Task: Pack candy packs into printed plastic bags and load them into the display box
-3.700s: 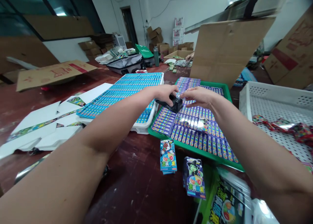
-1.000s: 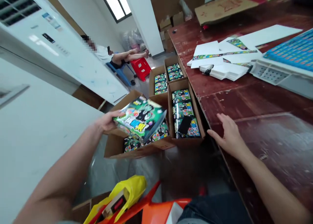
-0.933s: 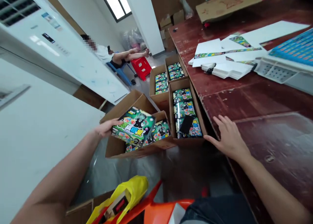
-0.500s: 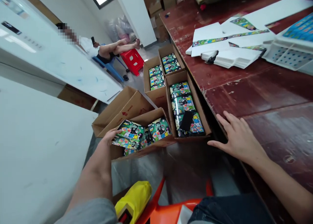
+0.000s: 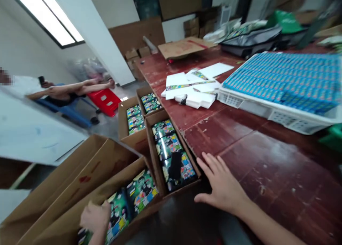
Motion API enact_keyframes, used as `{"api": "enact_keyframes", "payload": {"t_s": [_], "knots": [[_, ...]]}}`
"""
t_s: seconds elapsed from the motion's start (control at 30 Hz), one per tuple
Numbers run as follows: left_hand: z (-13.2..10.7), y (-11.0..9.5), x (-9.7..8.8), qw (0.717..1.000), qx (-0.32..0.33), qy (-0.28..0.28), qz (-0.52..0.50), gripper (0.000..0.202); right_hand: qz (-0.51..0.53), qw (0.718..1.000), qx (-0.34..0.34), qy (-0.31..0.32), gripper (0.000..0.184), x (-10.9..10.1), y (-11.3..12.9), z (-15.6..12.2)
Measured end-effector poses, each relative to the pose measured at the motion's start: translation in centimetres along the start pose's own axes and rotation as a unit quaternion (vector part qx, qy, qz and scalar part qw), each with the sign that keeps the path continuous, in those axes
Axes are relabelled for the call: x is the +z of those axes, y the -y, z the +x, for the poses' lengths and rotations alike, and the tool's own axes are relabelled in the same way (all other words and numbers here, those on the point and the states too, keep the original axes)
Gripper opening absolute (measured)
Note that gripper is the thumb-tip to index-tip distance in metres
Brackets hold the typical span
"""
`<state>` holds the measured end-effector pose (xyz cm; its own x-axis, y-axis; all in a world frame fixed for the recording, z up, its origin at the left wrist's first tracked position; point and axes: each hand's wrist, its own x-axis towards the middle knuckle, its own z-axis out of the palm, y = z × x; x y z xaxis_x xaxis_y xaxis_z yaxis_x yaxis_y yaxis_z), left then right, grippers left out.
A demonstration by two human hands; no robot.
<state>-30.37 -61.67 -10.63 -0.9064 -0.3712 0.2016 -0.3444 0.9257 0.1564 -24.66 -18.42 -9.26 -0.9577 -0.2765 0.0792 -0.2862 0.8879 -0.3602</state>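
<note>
beside the dark red worktop's [image 5: 269, 166] left edge, the left hand [image 5: 95, 216] is over glossy green printed boxes [image 5: 117, 213] in an open brown cardboard carton [image 5: 69, 223]; blur keeps me from telling whether it grips one. the right hand [image 5: 224, 188] is open, fingers spread, at that edge.

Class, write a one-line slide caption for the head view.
Left hand at a carton of printed boxes; right hand at the edge of a red table.

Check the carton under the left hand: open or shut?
Open: the carton gapes at the top, and printed boxes show inside, near the left hand.
</note>
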Motion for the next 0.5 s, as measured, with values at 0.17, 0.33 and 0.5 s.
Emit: {"api": "enact_keyframes", "payload": {"t_s": [0.17, 0.33, 0.5], "knots": [[7.2, -18.4, 2.2, 0.932, 0.298, -0.133, -0.157, 0.051, 0.047, 0.997, 0.031, 0.049, 0.118, -0.9, 0.6, 0.4], [15.9, -40.6, 1.0, 0.894, 0.447, -0.017, -0.021, 0.061, 0.060, 0.998, -0.008, 0.011, 0.111, -0.1, -0.3, 0.3], [23.5, -44.7, -0.6, 0.914, 0.398, 0.052, 0.051, 0.040, -0.059, 0.979, -0.064, -0.183, 0.063, 5.1, -2.0, 1.9]]}}
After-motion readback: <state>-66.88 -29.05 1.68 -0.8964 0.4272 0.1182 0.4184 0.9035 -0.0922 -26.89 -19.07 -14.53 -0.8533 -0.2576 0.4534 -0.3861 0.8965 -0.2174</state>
